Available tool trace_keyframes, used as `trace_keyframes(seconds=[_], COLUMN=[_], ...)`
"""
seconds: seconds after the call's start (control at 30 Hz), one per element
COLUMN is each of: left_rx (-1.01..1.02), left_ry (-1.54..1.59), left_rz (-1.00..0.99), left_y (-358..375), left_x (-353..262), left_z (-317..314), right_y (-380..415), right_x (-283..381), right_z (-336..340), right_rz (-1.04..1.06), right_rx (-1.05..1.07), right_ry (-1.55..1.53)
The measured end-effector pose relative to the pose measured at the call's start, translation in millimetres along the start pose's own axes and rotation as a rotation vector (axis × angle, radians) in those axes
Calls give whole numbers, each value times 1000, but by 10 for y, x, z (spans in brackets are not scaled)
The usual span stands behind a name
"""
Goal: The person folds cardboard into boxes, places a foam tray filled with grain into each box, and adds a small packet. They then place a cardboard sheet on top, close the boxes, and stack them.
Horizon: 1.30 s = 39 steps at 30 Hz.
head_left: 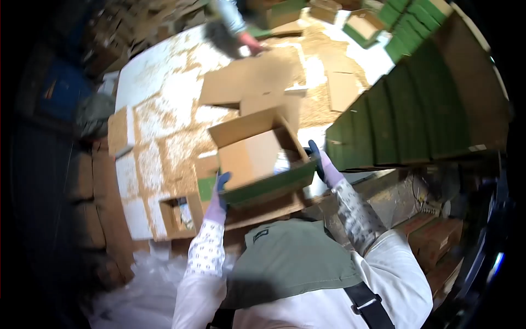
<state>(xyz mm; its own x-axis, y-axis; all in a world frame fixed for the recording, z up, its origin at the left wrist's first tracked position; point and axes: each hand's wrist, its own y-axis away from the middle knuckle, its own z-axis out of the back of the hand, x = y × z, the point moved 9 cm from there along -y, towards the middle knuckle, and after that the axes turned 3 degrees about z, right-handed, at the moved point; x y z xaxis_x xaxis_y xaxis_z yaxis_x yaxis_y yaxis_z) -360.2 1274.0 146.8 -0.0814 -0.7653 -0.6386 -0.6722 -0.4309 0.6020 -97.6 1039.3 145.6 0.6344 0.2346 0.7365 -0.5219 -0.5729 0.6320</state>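
An open-topped cardboard box (247, 156), brown inside with a green outer side, is held between my two gloved hands in front of my apron. My left hand (218, 198) grips its left near corner, with the dark blue fingertips at the rim. Around the right end is my right hand (318, 162), its fingers partly hidden by the box. Inside lie a flat cardboard piece (246, 156) and a small whitish item (282, 162), too blurred to name. Flat cardboard sheets (241, 79) lie just beyond the box.
A smaller open box (181, 216) stands at the table's near left. Green boxes (405, 118) are stacked along the right. Brown shavings or crumbs cover much of the white table (156, 71). At the far side, another person's hand (251, 44) reaches over it. Clear plastic (148, 285) lies at lower left.
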Motion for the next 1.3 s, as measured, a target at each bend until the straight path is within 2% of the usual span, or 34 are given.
trace_keyframes(seconds=[0.03, 0.07, 0.1, 0.13, 0.17, 0.2, 0.3, 0.33, 0.37, 0.4, 0.47, 0.53, 0.6, 0.63, 0.67, 0.7, 0.77, 0.8, 0.87, 0.9, 0.93, 1.0, 1.03, 1.07, 1.13, 1.17, 1.23, 1.27, 1.3], left_rx=[165, 182, 199, 224, 274, 340, 557, 619, 675, 720, 781, 803, 798, 785, 747, 636, 197, 29, 373, 385, 483, 947, 1001, 984, 689, 870, 884, 669, 702], left_ry=[46, 97, 137, 154, 152, 144, 93, 77, 57, 34, -21, -82, -182, -268, -424, -697, -1290, -1325, -910, -926, -896, -619, -428, -464, -740, -553, -521, -739, -729], left_rz=[-88, -143, -194, -245, -308, -378, -530, -559, -568, -558, -515, -444, -411, -438, -541, -792, -1320, -1468, -1671, -1449, -1428, -1019, -938, -951, -1408, -1050, -729, -1219, -1140], left_y=[-146, -92, 32, 209, 384, 585, 1161, 1337, 1454, 1543, 1657, 1677, 1702, 1736, 1806, 1953, 2262, 2368, 2216, 2226, 2195, 1870, 1786, 1889, 1592, 1341, 1238, 1525, 1499], left_x=[155, -48, -405, -820, -1247, -1669, -2598, -2789, -2881, -2931, -2839, -2564, -2276, -2168, -2109, -2155, -2212, -2185, -1962, -1978, -1963, -1819, -1740, -1676, -1486, -1200, -549, -577, -608], left_z=[151, 106, -170, -531, -961, -1430, -2797, -3202, -3572, -3921, -4501, -4923, -5263, -5419, -5603, -5793, -6155, -6195, -6255, -6217, -6205, -6133, -5884, -5658, -5231, -5172, -5249, -5168, -5143], right_y=[655, 1196, 2014, 2731, 3381, 3845, 4938, 4906, 4779, 4485, 4284, 4123, 4130, 4135, 4147, 4255, 4172, 4129, 4089, 4071, 4051, 4117, 4164, 4200, 4262, 4302, 4343, 4354, 4335], right_x=[638, 1092, 1706, 2052, 2224, 2301, 2951, 3137, 3410, 3578, 3714, 3805, 3642, 3596, 3552, 3561, 3424, 3348, 3278, 3296, 3313, 3327, 3314, 3334, 3369, 3383, 3415, 3418, 3416], right_z=[-150, -184, -344, -336, -182, 229, 1139, 1525, 2364, 2746, 3028, 3024, 2980, 2944, 2883, 2621, 2664, 2687, 2922, 3060, 3199, 3232, 3243, 3097, 2805, 2638, 2482, 2457, 2539], right_rz=[212, 508, 809, 1059, 1451, 1541, 1791, 1808, 1805, 1741, 1755, 1674, 1856, 1851, 1845, 1787, 1748, 1732, 1671, 1639, 1606, 1458, 1393, 1375, 1342, 1321, 1350, 1428, 1502], right_rx=[-6, 12, -67, -157, -314, -560, -1309, -1169, -1107, -836, -765, -635, -1206, -1256, -1307, -1119, -1157, -1171, -1205, -1227, -1248, -1248, -1223, -1213, -1195, -1242, -1283, -1342, -1393], right_ry=[75, -13, 205, 386, 508, 652, 249, 226, 328, 168, 418, 390, 1067, 1106, 1144, 868, 1121, 1243, 1222, 1218, 1214, 1035, 933, 851, 682, 718, 731, 836, 939])
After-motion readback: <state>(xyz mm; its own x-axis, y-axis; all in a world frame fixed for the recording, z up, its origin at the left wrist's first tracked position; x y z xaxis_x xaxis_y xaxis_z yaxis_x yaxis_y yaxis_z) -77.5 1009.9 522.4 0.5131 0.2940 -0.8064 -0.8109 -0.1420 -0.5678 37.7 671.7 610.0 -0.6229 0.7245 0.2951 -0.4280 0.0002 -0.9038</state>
